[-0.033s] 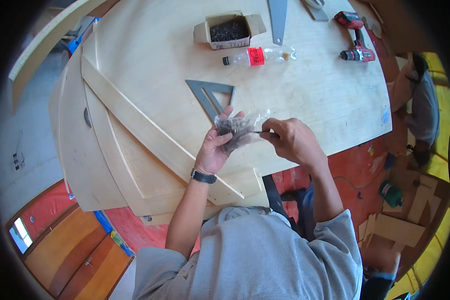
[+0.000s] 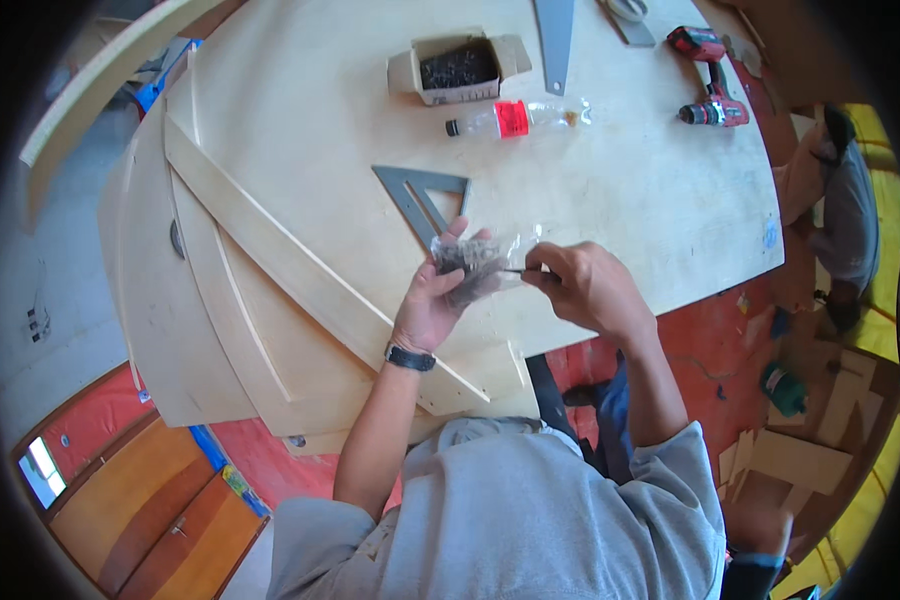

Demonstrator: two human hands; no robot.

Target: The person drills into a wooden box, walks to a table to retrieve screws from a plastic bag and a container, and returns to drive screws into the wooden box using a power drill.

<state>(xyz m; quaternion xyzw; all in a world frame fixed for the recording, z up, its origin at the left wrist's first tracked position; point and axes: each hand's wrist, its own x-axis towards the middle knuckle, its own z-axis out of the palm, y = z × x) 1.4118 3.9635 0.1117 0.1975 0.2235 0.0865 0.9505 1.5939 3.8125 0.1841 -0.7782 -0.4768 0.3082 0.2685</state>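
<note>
A broad pale wooden surface spreads out before me, with red flooring and wood offcuts beyond its near right edge. Long wooden strips lie slantwise across its left part. Between me and the far edge, the clear plastic bag is in my left hand, just beside the near end of a grey triangular square. My left fingers are closed around the bag, the thumb laid over its front; I cannot tell whether that hand also rests on the surface.

My right hand is at the bag's right end, its fingers pinching a thin dark piece. Whether it is going in or coming out, I cannot tell.

As I judge it, I am partway through handling the bag: it is in my grip and a good lot of small dark bits is left inside, too blurred to count or name. None of them lies loose near my hands that I can see. Farther off, an open carton holds dark pieces too, near a clear bottle and a saw. The red drill lies to the right, untouched by either hand.
</note>
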